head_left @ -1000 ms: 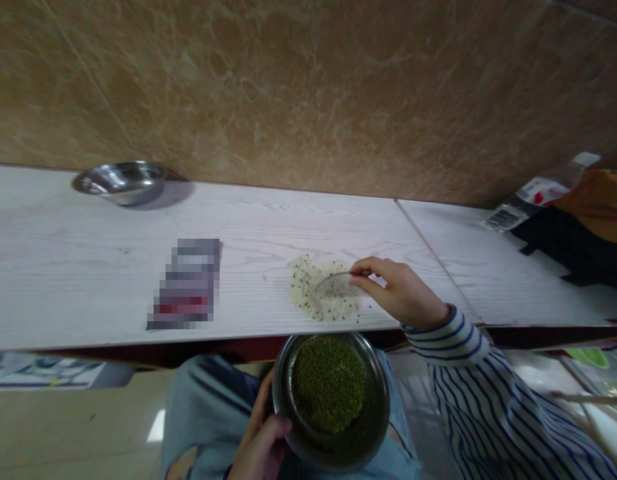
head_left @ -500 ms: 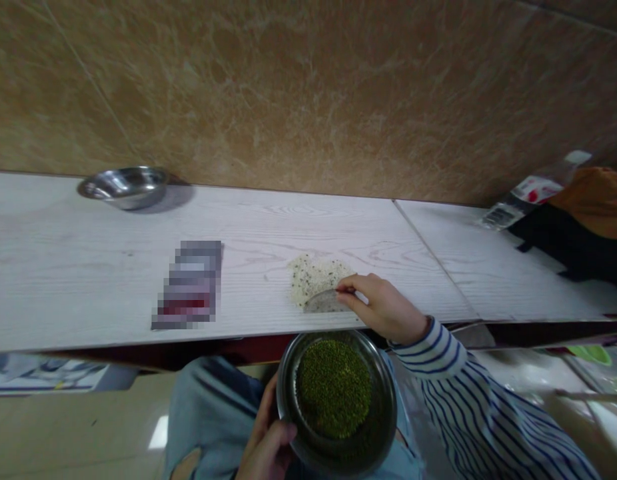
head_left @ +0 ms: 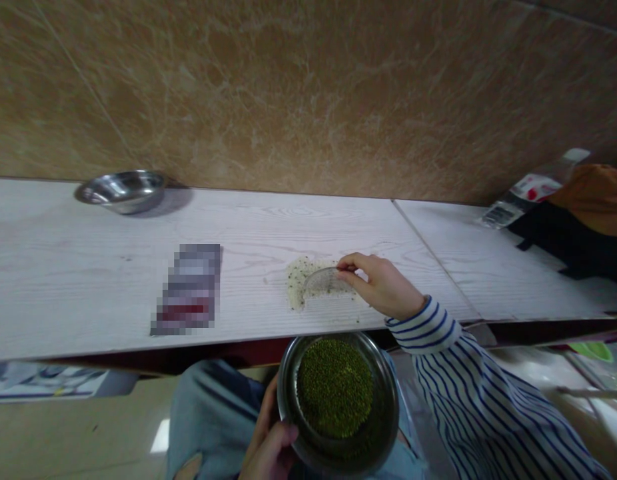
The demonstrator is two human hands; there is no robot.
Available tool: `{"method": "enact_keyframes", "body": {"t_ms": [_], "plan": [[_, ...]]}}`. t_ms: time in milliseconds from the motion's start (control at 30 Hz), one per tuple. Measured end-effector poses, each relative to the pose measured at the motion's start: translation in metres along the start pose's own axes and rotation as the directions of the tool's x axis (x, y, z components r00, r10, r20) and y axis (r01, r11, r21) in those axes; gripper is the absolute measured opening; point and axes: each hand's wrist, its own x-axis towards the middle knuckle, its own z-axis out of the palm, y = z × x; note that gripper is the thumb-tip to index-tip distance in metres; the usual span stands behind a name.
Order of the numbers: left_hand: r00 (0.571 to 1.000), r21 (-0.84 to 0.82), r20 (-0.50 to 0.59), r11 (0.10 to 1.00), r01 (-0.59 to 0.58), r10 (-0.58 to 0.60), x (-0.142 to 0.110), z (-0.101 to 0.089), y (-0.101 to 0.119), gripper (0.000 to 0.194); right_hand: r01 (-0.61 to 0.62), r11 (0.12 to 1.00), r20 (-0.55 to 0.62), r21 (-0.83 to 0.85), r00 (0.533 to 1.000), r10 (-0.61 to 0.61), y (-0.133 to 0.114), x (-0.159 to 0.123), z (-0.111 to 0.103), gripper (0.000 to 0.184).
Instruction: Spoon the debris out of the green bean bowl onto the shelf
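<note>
My right hand (head_left: 381,283) pinches a thin, clear scraper-like piece (head_left: 324,281) and holds it over a small heap of white grains with dark specks (head_left: 299,288) on the white wooden table (head_left: 88,267). My left hand (head_left: 271,447) grips the rim of a steel bowl (head_left: 383,427) filled with green beans (head_left: 334,387), held on my lap just below the table's front edge. The sleeve on my right arm is striped blue and white.
An empty steel bowl (head_left: 121,191) stands at the back left by the marble wall. A blurred flat card or packet (head_left: 188,288) lies left of the heap. At the far right lie a plastic bottle (head_left: 531,190), dark cloth and an orange item (head_left: 596,197).
My right hand drew the clear piece toward the table's front edge through the grains, then moved it back up and left over the heap. The heap now looks smaller. The bowl of beans stayed in place.
</note>
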Motion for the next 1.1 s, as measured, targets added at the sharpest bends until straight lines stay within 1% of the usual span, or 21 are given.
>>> {"method": "enact_keyframes", "body": {"t_ms": [133, 200, 300, 400, 533, 600, 733, 867, 967, 1100], "plan": [[1.000, -0.006, 0.028, 1.000, 0.001, -0.001, 0.000, -0.003, -0.004, 0.074, 0.022, 0.997, -0.051, -0.079, 0.998, -0.026, 0.000, -0.024, -0.012, 0.012], [0.999, -0.014, 0.036, 1.000, 0.002, -0.001, 0.001, -0.006, -0.006, 0.072, 0.028, 0.995, -0.053, -0.094, 0.998, -0.033, 0.002, -0.039, -0.016, 0.013], [0.999, -0.011, 0.042, 1.000, -0.011, 0.011, 0.003, -0.009, -0.010, 0.075, 0.058, 0.994, -0.047, -0.090, 0.997, -0.063, 0.004, -0.056, -0.020, 0.013], [0.999, -0.012, 0.043, 1.000, -0.005, 0.006, 0.003, -0.009, -0.012, 0.079, 0.098, 0.993, -0.013, -0.072, 0.995, -0.099, 0.004, -0.063, -0.019, 0.013], [0.999, -0.017, 0.031, 1.000, 0.020, -0.020, 0.003, -0.007, -0.012, 0.077, 0.122, 0.992, 0.040, -0.042, 0.992, -0.120, 0.002, -0.059, -0.013, 0.013], [0.999, -0.017, 0.028, 1.000, 0.019, -0.019, 0.003, -0.007, -0.011, 0.075, 0.114, 0.993, 0.054, -0.042, 0.992, -0.112, 0.002, -0.053, -0.009, 0.013], [0.999, 0.005, 0.043, 1.000, 0.019, -0.019, 0.004, -0.008, -0.009, 0.073, 0.053, 0.998, 0.063, -0.045, 0.997, -0.050, 0.004, -0.038, -0.003, 0.012], [0.999, -0.013, 0.050, 1.000, 0.013, -0.013, 0.005, -0.008, -0.008, 0.071, -0.001, 0.999, 0.070, -0.037, 0.998, 0.004, 0.009, -0.020, -0.001, 0.013], [0.999, -0.013, 0.032, 1.000, 0.014, -0.013, 0.004, -0.007, -0.006, 0.073, -0.005, 0.999, 0.044, -0.041, 0.999, 0.007, 0.011, -0.010, -0.003, 0.013], [0.999, -0.022, 0.028, 0.999, 0.027, -0.026, 0.005, -0.007, -0.006, 0.076, 0.024, 0.994, -0.057, -0.105, 0.998, -0.030, 0.010, -0.006, -0.003, 0.016]]}}
